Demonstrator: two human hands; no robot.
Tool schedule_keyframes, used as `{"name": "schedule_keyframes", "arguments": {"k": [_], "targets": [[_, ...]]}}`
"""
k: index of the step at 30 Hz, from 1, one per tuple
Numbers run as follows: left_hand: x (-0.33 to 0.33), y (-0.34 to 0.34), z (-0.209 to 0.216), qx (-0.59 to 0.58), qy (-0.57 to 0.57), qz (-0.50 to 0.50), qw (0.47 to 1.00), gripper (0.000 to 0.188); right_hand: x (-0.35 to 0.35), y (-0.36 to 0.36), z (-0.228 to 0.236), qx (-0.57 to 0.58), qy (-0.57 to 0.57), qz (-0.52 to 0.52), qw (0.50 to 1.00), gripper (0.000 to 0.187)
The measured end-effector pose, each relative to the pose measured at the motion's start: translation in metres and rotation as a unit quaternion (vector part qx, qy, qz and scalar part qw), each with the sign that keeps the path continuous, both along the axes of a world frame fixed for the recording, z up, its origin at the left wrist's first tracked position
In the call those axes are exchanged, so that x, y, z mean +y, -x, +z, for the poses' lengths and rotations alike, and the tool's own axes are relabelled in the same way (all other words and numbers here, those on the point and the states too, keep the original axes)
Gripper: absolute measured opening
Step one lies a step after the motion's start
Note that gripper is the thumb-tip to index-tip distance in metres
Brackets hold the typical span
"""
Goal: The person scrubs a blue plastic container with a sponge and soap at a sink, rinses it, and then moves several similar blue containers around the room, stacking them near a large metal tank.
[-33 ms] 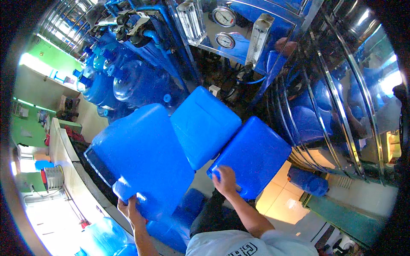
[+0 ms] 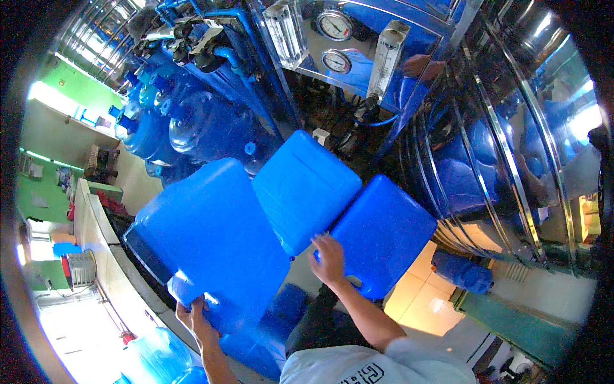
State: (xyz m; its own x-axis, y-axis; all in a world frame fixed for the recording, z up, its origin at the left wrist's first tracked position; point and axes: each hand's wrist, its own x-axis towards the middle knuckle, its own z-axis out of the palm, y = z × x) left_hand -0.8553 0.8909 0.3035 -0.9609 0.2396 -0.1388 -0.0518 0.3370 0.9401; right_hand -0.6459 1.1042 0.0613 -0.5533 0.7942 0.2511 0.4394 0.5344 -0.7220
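Note:
A large blue plastic jug (image 2: 208, 224) is tilted in front of me on the left. My left hand (image 2: 195, 317) is closed around its handle at the lower corner. Behind it stands a lighter blue rectangular jug (image 2: 307, 192), and a darker blue jug (image 2: 387, 233) sits to the right, nearly touching it. My right hand (image 2: 329, 261) is over the gap at the near corners of these two, its fingers slightly blurred, loosely apart and holding nothing visible. The darker jug's handle opening shows just below that hand.
Round blue water bottles (image 2: 204, 121) are grouped at the far left. A metal panel with gauges (image 2: 336, 25) and pipes stands ahead. A shiny ribbed steel tank (image 2: 492, 141) curves along the right. A low wall (image 2: 96, 217) runs along the left.
My right hand has come off the darker jug's handle and moved slightly left and away from me. The large jug in my left hand has shifted a little to the left.

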Motion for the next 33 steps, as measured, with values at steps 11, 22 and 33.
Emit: {"name": "schedule_keyframes", "arguments": {"k": [11, 22, 33], "targets": [[-0.086, 0.010, 0.004, 0.030, 0.056, 0.082, 0.995, 0.034, 0.126, 0.067, -0.066, -0.213, -0.096, 0.271, 0.934, 0.104], [-0.116, -0.007, 0.004, 0.067, 0.011, 0.156, 0.985, 0.019, 0.168, 0.077, -0.050, -0.321, -0.100, 0.306, 0.891, 0.106], [-0.158, -0.026, -0.010, 0.078, 0.048, 0.140, 0.986, 0.026, 0.177, 0.091, -0.044, -0.339, -0.101, 0.292, 0.888, 0.109]]}}
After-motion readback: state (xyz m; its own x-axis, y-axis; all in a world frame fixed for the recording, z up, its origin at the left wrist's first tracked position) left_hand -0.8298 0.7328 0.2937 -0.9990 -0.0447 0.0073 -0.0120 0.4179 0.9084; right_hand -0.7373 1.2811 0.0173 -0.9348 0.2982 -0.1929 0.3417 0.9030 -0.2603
